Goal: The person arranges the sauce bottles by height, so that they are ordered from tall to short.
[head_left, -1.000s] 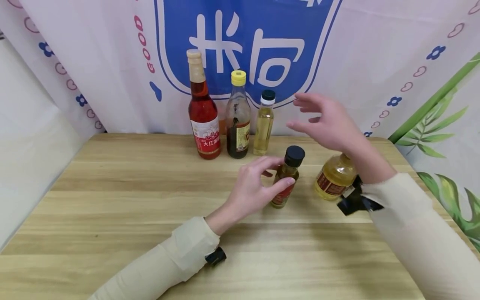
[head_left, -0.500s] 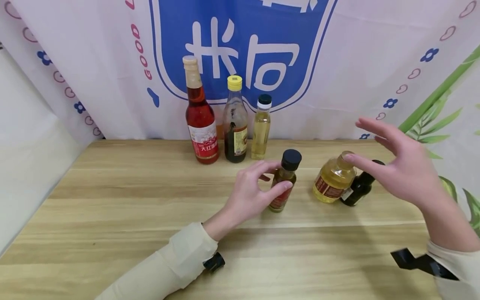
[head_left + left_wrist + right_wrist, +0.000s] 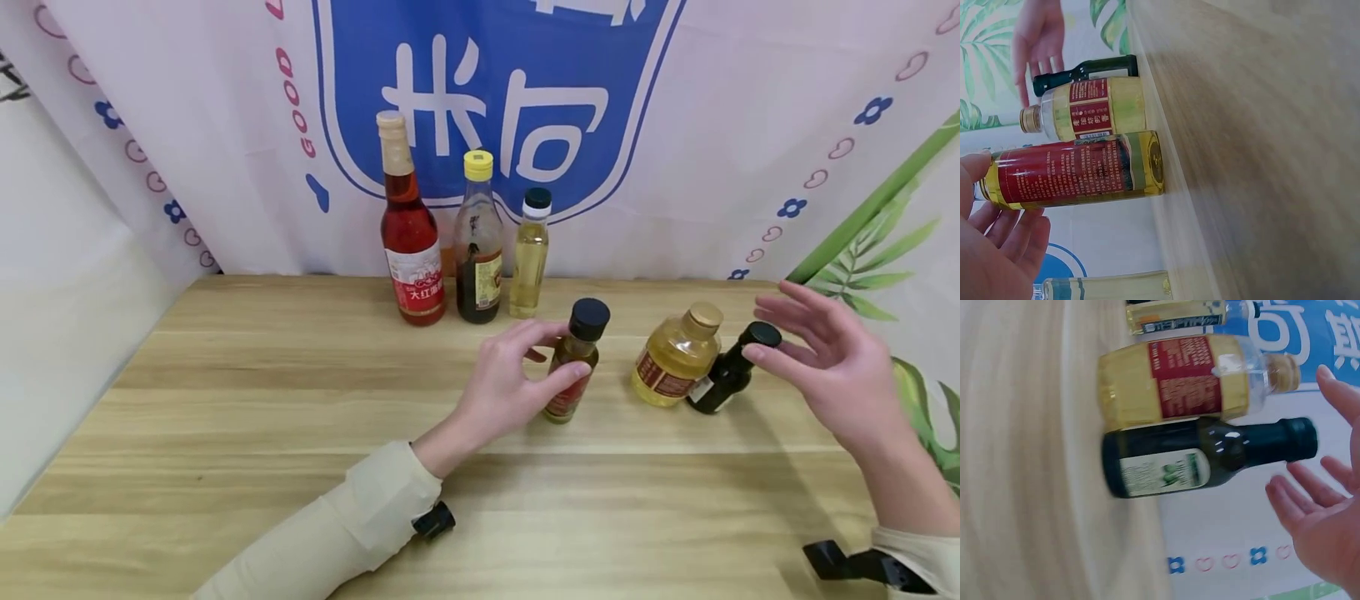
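On table, left hand pinches black-capped bottle, label partly hidden; right hand spread near dark bottle.

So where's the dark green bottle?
In the head view, the dark green bottle stands on the table at right, beside the gold-capped bottle, near the right hand.

A cloth (blue-printed) hangs behind the table.

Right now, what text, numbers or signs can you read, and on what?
"GOOD": white backdrop, next letter cut off.
"米": blue emblem; other characters cropped or stylized.
"大红", rest unclear: red bottle.
Possibly "油坊的香": gold-capped bottle.
Too small or blurred: yellow-capped bottle, dark green bottle, left hand's bottle.
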A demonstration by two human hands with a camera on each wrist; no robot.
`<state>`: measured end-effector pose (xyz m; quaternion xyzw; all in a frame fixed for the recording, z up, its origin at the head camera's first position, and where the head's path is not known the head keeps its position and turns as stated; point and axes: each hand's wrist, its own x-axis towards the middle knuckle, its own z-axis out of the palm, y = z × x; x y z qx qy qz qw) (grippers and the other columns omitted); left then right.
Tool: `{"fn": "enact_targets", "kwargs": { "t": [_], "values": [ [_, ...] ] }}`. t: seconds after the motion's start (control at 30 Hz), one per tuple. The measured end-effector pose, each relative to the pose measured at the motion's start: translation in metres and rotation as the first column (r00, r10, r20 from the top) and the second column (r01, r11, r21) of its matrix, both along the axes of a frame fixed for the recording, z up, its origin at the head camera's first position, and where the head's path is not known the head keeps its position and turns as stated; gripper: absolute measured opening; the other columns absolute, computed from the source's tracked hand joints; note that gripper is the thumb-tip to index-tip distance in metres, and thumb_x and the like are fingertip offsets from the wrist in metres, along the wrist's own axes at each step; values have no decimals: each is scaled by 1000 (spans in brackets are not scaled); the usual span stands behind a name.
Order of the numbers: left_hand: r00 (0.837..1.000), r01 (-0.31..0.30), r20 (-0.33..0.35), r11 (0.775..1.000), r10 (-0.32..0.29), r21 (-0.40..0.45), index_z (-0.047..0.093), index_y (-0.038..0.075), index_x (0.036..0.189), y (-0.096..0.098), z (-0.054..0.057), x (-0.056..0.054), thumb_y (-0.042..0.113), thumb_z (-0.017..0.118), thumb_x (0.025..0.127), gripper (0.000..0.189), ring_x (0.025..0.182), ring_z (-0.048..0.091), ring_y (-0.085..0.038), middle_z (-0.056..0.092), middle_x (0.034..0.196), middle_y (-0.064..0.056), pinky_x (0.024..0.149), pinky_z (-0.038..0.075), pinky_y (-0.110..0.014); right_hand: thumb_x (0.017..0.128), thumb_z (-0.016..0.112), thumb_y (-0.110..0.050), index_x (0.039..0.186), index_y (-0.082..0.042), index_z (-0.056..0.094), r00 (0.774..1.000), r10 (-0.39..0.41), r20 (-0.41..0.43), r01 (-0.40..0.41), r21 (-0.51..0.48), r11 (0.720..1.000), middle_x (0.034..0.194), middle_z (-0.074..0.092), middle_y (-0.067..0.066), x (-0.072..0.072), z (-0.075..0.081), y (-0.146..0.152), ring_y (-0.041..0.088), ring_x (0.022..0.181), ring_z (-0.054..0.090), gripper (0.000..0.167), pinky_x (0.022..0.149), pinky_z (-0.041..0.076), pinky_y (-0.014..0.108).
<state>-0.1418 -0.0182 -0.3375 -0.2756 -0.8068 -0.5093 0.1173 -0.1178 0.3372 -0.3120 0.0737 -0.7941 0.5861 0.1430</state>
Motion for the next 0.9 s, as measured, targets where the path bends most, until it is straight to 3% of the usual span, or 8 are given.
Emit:
{"fn": "enact_targets", "kwargs": {
  "t": [0.2, 0.4, 0.57, 0.63, 0.8, 0.9],
  "values": [
    [1000, 1, 26, 1000, -1, -10, 73, 6, 128, 2, -2, 2, 23, 84, 93, 40, 109, 73, -20, 78, 121, -7, 88, 63, -27, 89, 73, 18, 146, -5, 59, 999, 42, -3, -42, -208, 977, 126, 76, -7, 1, -19, 5, -2, 114, 72, 64, 93, 56, 11],
    [1000, 1, 20, 1000, -1, -1, 73, 7, 127, 1, -1, 2, 22, 85, 92, 40, 109, 73, -19, 78, 121, -6, 88, 64, -29, 86, 76, 18, 130, -7, 72, 999, 2, 35, 6, -243, 970, 115, 80, -11, 1, -27, 4, -2, 101, 76, 51, 88, 58, 11],
    [1000, -1, 19, 1000, 1, -6, 73, 7, 129, 0, 0, 2, 23, 84, 93, 40, 112, 73, -20, 78, 123, -7, 89, 65, -33, 85, 80, 14, 117, -9, 77, 998, -26, 65, 38, -192, 981, 102, 82, -12, -1, -29, 5, -2, 93, 78, 39, 84, 59, 11],
    [1000, -6, 13, 1000, 6, -9, 73, 7, 129, -1, 0, 2, 24, 83, 94, 41, 112, 73, -20, 78, 123, -7, 89, 65, -32, 86, 81, 9, 115, -9, 78, 995, -58, 82, 66, -98, 993, 100, 82, -15, -1, -30, 7, -4, 93, 77, 34, 83, 59, 9],
    [1000, -12, 5, 1000, 12, -5, 73, 6, 128, -1, 0, 2, 23, 83, 94, 40, 112, 74, -21, 78, 124, -8, 89, 64, -28, 90, 82, -1, 122, -8, 77, 987, -79, 140, 66, 89, 994, 103, 80, -22, -5, -32, 10, -8, 96, 75, 33, 82, 57, 7],
    [1000, -2, 14, 1000, 2, -1, 73, 6, 129, 0, -1, 1, 23, 83, 93, 40, 112, 74, -20, 78, 124, -8, 89, 63, -27, 91, 82, -2, 128, -4, 75, 984, -51, 169, 35, 94, 995, 107, 81, -21, -5, -34, 13, -7, 99, 75, 37, 83, 58, 8]
  ]
}}
